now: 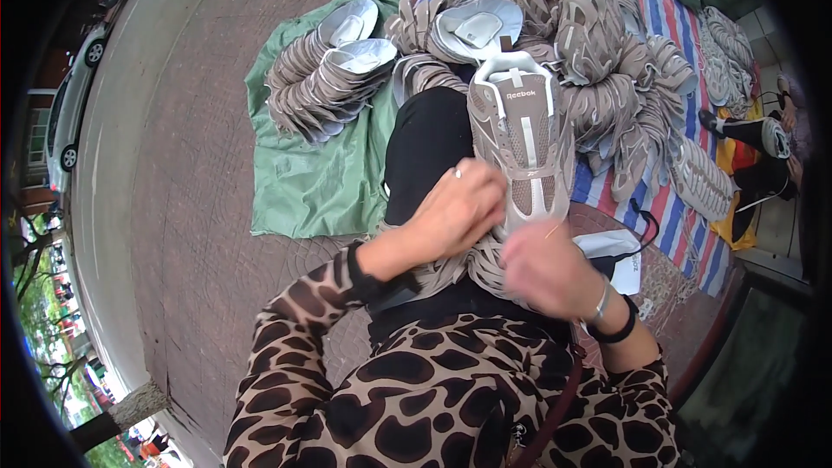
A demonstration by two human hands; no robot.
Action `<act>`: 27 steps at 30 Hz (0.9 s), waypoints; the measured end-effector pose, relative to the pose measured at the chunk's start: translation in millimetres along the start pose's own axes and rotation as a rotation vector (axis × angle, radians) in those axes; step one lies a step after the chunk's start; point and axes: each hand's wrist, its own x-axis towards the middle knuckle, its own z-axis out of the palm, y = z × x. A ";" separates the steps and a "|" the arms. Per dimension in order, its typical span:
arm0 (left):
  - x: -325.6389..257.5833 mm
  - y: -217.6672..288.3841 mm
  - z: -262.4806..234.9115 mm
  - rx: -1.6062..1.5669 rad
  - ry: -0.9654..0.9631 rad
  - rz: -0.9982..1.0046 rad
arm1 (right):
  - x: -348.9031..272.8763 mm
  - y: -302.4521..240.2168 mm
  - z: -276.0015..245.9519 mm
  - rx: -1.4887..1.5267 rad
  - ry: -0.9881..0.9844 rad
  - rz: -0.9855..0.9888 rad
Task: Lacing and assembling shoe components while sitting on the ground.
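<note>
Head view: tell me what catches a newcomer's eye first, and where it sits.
At centre, a grey and beige shoe upper stands on the person's lap, steadied by the left hand while the right hand works at its lower end. Behind it, heaps of matching uppers cover a striped sheet, with more stacked on a green bag to the left.

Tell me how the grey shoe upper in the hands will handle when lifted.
The shoe upper probably feels light and floppy: it has no sole, like the flattened ones stacked nearby. The left hand supports its edge, suggesting it sags. The mesh panels likely grip well.
</note>
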 end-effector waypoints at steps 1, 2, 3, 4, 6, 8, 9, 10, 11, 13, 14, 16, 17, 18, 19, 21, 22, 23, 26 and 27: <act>-3.8 5.7 -10.7 -0.006 -0.228 0.034 | -1.2 -8.2 -7.4 0.249 -0.252 -0.031; -15.5 8.2 -22.5 0.177 -0.299 0.162 | 0.4 -14.3 -14.0 0.512 -0.503 -0.071; -33.8 9.5 -39.7 0.248 -0.475 0.098 | 4.4 -18.7 -31.4 0.523 -0.463 0.033; -46.3 11.1 -57.2 0.151 -0.540 -0.007 | 2.9 -4.7 -45.4 0.507 -0.359 0.046; -50.1 9.1 -96.2 0.173 -0.587 -0.012 | 0.5 17.8 -72.9 0.515 -0.093 0.307; -37.0 -0.5 -117.8 0.042 -0.637 -0.416 | 11.3 54.4 -83.6 0.144 0.223 0.437; -22.9 -6.5 -115.4 0.146 -0.432 -0.355 | 27.3 75.9 -88.0 0.072 0.319 0.402; -2.4 -10.5 -109.8 0.252 -0.221 -0.297 | 47.1 98.3 -88.3 0.063 0.362 0.391; 19.0 -23.6 -96.7 0.158 -0.008 -0.238 | 65.8 120.7 -85.3 0.057 0.401 0.376; 68.3 -65.4 -50.9 -0.042 0.254 -0.294 | 85.8 173.9 -71.6 0.145 0.406 0.399; 94.9 -81.1 -30.9 -0.144 0.306 -0.413 | 89.4 194.8 -64.9 0.240 0.407 0.428; 132.0 -70.6 -13.3 -0.033 0.155 -0.640 | 69.5 215.0 -41.5 0.478 0.445 0.560; 130.0 -75.6 -10.7 -0.082 0.140 -0.580 | 66.8 205.7 -27.3 0.736 0.461 0.689; 125.4 -80.9 -8.0 -0.130 0.123 -0.520 | 63.0 196.3 -15.4 0.713 0.530 0.566; 119.0 -76.9 -8.2 -0.094 0.094 -0.366 | 55.9 179.3 -13.5 0.751 0.556 0.530; 112.3 -67.7 -4.6 -0.066 0.116 -0.200 | 47.2 164.3 -15.2 0.794 0.601 0.509; 114.5 -65.3 -3.6 -0.066 0.135 -0.118 | 44.3 163.1 -17.7 0.781 0.627 0.501; 116.9 -65.1 -3.4 -0.071 0.121 -0.118 | 41.7 162.5 -18.0 0.767 0.652 0.493; 133.4 -61.4 -10.4 0.173 -0.113 -0.328 | 44.7 184.5 -16.2 0.625 0.688 0.588; 138.6 -61.3 -13.5 0.197 -0.100 -0.309 | 43.8 189.4 -16.9 0.467 0.701 0.556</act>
